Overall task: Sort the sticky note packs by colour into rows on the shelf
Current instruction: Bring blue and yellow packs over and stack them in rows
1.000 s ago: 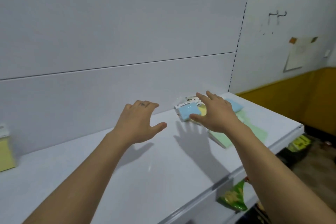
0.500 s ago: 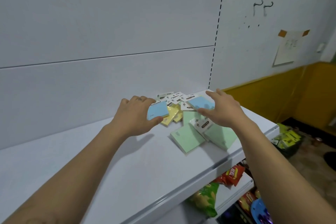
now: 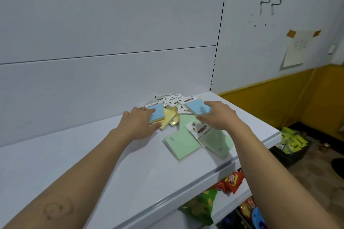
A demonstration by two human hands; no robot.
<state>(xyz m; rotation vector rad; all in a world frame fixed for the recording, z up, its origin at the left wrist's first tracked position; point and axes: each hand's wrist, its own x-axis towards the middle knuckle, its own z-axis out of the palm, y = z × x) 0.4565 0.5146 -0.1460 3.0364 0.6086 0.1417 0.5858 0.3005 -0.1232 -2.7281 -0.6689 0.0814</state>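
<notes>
Left grip (image 3: pixel 137 122) closed thumb-and-fingers on left blue pack (image 3: pixel 158 115), empty a second ago. Right grip (image 3: pixel 218 117) pinching right blue pack (image 3: pixel 197 108). Both atop mixed pile (image 3: pixel 186 121), right end of shelf (image 3: pixel 93 154). Ready to start blue row.

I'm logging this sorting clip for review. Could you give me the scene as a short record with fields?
left hand: pinches the left blue pack
right hand: pinches the right blue pack
pile: yellow packs and green packs overlapping, not yet in rows
surface: white shelf
below: snack bags
</notes>
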